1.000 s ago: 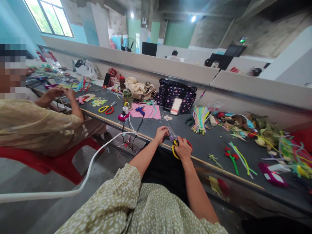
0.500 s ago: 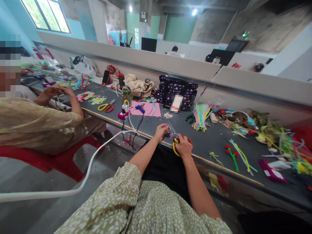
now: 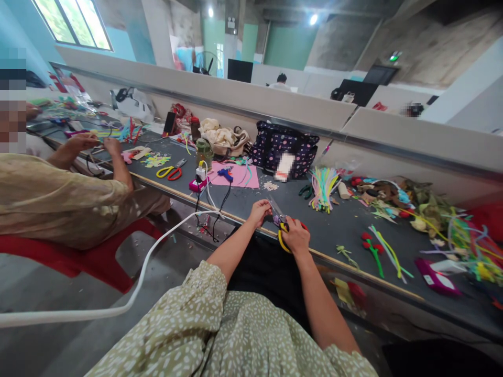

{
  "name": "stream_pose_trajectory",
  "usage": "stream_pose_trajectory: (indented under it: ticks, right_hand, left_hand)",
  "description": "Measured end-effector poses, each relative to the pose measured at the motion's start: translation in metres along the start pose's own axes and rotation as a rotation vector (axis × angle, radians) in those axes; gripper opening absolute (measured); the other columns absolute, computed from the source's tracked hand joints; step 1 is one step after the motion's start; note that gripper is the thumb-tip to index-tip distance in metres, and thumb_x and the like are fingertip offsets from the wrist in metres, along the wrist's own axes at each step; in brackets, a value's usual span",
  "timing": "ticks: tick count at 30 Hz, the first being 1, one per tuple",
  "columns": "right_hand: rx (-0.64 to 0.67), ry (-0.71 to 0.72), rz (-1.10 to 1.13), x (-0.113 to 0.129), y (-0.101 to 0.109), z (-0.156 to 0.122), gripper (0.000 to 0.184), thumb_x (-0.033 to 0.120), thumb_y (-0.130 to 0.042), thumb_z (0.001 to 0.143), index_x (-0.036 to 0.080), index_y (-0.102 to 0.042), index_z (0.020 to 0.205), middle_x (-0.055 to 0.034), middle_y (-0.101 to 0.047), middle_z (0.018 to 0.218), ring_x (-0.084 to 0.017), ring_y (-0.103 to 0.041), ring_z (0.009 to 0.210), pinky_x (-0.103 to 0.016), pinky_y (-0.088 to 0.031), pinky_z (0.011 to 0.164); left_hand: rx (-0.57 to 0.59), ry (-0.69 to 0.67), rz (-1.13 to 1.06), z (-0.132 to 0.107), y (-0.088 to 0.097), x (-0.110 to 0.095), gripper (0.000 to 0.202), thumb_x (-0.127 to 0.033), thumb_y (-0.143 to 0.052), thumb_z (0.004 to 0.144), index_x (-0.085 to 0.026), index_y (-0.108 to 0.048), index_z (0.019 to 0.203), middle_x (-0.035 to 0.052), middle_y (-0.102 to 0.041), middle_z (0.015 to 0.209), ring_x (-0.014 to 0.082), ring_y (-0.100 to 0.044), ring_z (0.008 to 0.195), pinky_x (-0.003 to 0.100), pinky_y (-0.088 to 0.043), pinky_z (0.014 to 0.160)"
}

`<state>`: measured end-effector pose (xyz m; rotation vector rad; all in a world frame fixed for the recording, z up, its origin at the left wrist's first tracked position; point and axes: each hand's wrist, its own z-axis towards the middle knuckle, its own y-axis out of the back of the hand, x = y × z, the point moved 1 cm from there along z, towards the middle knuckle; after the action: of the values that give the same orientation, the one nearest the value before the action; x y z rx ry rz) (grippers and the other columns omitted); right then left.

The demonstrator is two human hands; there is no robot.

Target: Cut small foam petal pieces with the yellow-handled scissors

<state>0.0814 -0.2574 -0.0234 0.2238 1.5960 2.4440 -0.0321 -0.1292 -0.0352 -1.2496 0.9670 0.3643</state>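
I see the long dark surface [image 3: 346, 230] running across my view, a co-worker [image 3: 58, 199] seated at its left end. Against the back wall sits a spotted bag [image 3: 283, 146], a pink sheet [image 3: 239, 178] to its left and a pipe-cleaner bundle [image 3: 323, 186] to its right. At the near edge my right hand [image 3: 295, 236] is clenched through the yellow handles of the scissors [image 3: 277, 212], blades pointing up-left. My left hand [image 3: 259, 211] pinches shut just beside the blades; what it pinches is too small to tell
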Motion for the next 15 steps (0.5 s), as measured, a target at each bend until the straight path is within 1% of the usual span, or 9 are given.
stream_pose_trajectory:
  ticks: [6, 10, 15]
  right_hand:
    - [0.001, 0.029, -0.028, -0.0013, -0.0010, 0.0020, 0.043, 0.036, -0.050, 0.083, 0.025, -0.051, 0.124, -0.0040, -0.058, 0.097, -0.013, -0.050, 0.071, -0.025, -0.028, 0.057]
    - [0.015, 0.042, -0.032, -0.0024, -0.0015, 0.0034, 0.042, 0.034, -0.049, 0.083, 0.024, -0.051, 0.124, -0.0045, -0.059, 0.096, -0.013, -0.052, 0.072, -0.025, -0.029, 0.058]
    - [0.055, 0.041, -0.046, -0.0031, -0.0005, 0.0058, 0.043, 0.035, -0.048, 0.084, 0.024, -0.051, 0.125, -0.0061, -0.061, 0.097, -0.014, -0.054, 0.076, -0.024, -0.031, 0.060]
  left_hand:
    - [0.006, 0.000, -0.003, 0.0015, 0.0007, 0.0013, 0.029, -0.023, -0.074, 0.055, -0.014, -0.052, 0.071, -0.0047, -0.052, 0.053, 0.0059, -0.048, 0.044, 0.023, -0.043, 0.051]
    - [-0.001, 0.005, -0.005, 0.0029, 0.0016, 0.0029, 0.027, -0.022, -0.074, 0.057, -0.014, -0.053, 0.071, -0.0038, -0.053, 0.055, 0.0057, -0.048, 0.045, 0.023, -0.043, 0.052]
    - [0.013, -0.007, -0.017, 0.0044, 0.0033, 0.0047, 0.029, -0.025, -0.076, 0.056, -0.013, -0.056, 0.072, -0.0024, -0.055, 0.057, 0.0056, -0.048, 0.045, 0.023, -0.043, 0.052]
